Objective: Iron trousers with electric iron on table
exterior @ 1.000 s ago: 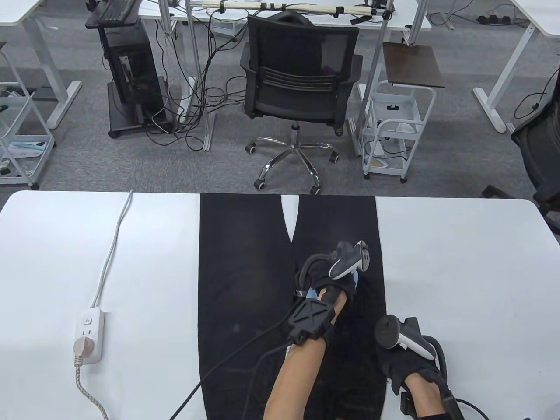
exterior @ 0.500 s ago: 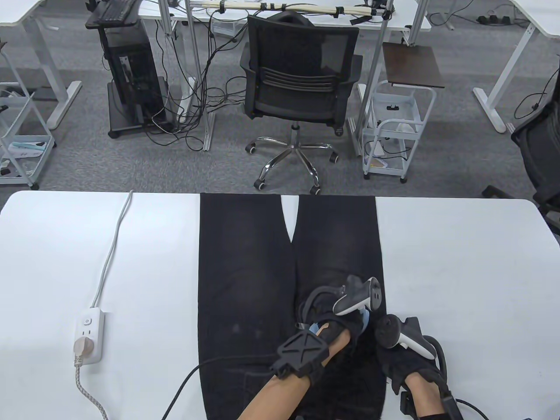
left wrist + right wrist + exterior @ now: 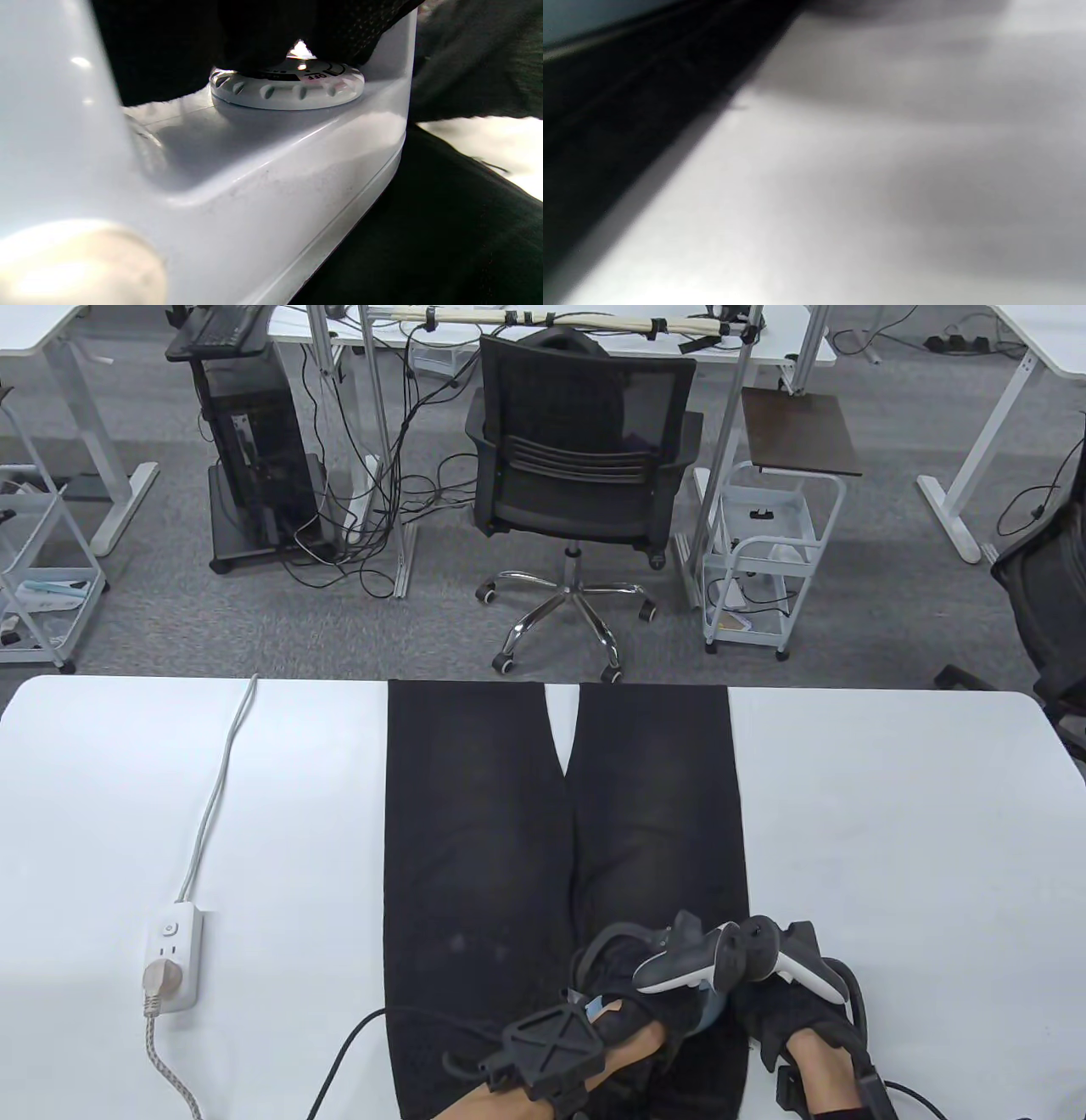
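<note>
Left hand [image 3: 653,997]: fingers grip the electric iron [image 3: 271,169]; I'd glide it slowly along the trousers [image 3: 475,831].
Right hand [image 3: 793,1010]: finger state unclear; should flatten the fabric.

bare table [image 3: 891,814] right of trousers [image 3: 475,814], power strip [image 3: 174,954] and cable [image 3: 216,789] at left

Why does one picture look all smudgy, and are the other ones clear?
Right wrist view: blurred all over, showing only a dark band of trousers beside the pale table, with soft shadows. Left wrist view: the iron fills the frame, its dial fairly sharp, the near corner out of focus and glary. Table view: clear and evenly lit.
</note>
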Available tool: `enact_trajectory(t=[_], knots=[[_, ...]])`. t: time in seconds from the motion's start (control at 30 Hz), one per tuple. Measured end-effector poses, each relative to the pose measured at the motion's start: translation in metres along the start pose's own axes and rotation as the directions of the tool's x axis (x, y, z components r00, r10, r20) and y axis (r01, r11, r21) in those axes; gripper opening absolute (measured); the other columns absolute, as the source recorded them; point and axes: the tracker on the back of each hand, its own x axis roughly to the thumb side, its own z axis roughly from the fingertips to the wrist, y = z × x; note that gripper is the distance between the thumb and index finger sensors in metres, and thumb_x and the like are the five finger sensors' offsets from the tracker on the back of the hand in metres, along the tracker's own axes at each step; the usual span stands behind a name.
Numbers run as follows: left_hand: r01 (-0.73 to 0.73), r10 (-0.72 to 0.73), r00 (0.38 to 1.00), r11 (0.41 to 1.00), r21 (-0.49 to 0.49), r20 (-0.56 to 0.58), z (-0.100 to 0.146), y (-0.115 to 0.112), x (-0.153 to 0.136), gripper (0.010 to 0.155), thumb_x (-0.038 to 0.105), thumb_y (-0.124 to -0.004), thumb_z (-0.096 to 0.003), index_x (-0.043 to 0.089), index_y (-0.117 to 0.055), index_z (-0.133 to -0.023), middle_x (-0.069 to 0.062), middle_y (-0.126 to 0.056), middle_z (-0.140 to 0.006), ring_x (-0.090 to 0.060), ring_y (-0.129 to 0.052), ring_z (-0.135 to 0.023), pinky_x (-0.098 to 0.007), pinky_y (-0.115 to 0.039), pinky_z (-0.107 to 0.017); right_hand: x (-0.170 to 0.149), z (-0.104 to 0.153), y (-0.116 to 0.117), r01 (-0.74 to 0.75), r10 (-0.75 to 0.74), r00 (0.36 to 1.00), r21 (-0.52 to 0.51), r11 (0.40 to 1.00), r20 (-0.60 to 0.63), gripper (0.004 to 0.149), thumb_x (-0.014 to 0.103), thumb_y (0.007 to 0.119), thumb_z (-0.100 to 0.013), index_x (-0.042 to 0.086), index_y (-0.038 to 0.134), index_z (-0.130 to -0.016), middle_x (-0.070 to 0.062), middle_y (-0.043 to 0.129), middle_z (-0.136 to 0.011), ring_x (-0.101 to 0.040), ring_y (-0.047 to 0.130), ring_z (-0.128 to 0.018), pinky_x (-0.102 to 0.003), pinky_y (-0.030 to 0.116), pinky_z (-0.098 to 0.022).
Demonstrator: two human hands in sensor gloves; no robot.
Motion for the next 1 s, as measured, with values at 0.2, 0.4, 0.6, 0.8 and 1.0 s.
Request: enact_trajectory(t=[0.2,0.4,0.6,0.8,1.0], knots=[[0.035,-0.031,0.997,0.998,0.057,-0.075,-0.037,0.011,-0.004,0.04,0.04,-0.077,-0.0545,0.009,-0.074,-0.08,0.002,-0.095,-0.04,-0.015,-0.1,-0.029,-0.047,-0.088,-0.043,0.0,0.0,0.0,-0.007,0.007,1.0,0.001,1.0,-0.006,0.064,0.03,0.047,-0.059,0.015,0.009,-0.108,-0.023,0.002,-0.112,-0.053,0.011,-0.099,-0.077,0.031,-0.064],[-0.056,0.056,0.984,0.998,0.003,-0.17,-0.087,0.025,-0.019,0.04,0.04,-0.077,-0.055,0.009,-0.074,-0.081,0.002,-0.095,-0.041,-0.016,-0.1,-0.03,-0.047,-0.088,-0.044,0.002,0.0,0.0,-0.02,0.02,1.0,0.004,1.0,-0.011,0.066,0.029,0.047,-0.059,0.012,0.008,-0.109,-0.024,0.002,-0.112,-0.054,0.012,-0.099,-0.077,0.032,-0.064],[-0.13,0.13,0.954,0.991,0.02,-0.269,-0.12,0.036,-0.052,0.041,0.041,-0.077,-0.0554,0.011,-0.074,-0.082,0.003,-0.094,-0.042,-0.014,-0.099,-0.03,-0.045,-0.088,-0.044,0.002,0.0,0.0,-0.016,0.016,1.0,0.009,1.0,-0.007,0.067,0.029,0.048,-0.059,0.011,0.009,-0.11,-0.024,0.002,-0.112,-0.054,0.012,-0.099,-0.077,0.032,-0.064],[-0.145,0.143,0.95,0.989,0.015,-0.278,-0.121,0.037,-0.056,0.041,0.041,-0.077,-0.0559,0.011,-0.073,-0.084,0.003,-0.094,-0.043,-0.015,-0.099,-0.031,-0.045,-0.087,-0.045,0.003,0.0,0.0,-0.015,0.015,1.0,0.012,1.0,-0.006,0.067,0.029,0.048,-0.059,0.011,0.009,-0.11,-0.025,0.002,-0.112,-0.054,0.012,-0.099,-0.077,0.032,-0.064],[-0.113,0.109,0.963,0.994,-0.003,-0.245,-0.107,0.032,-0.046,0.04,0.039,-0.077,-0.0546,0.009,-0.074,-0.081,0.002,-0.094,-0.039,-0.015,-0.099,-0.028,-0.046,-0.088,-0.042,0.003,0.0,0.0,-0.013,0.013,1.0,0.013,1.0,-0.007,0.066,0.029,0.048,-0.059,0.011,0.009,-0.109,-0.024,0.002,-0.112,-0.054,0.011,-0.099,-0.077,0.032,-0.064]])
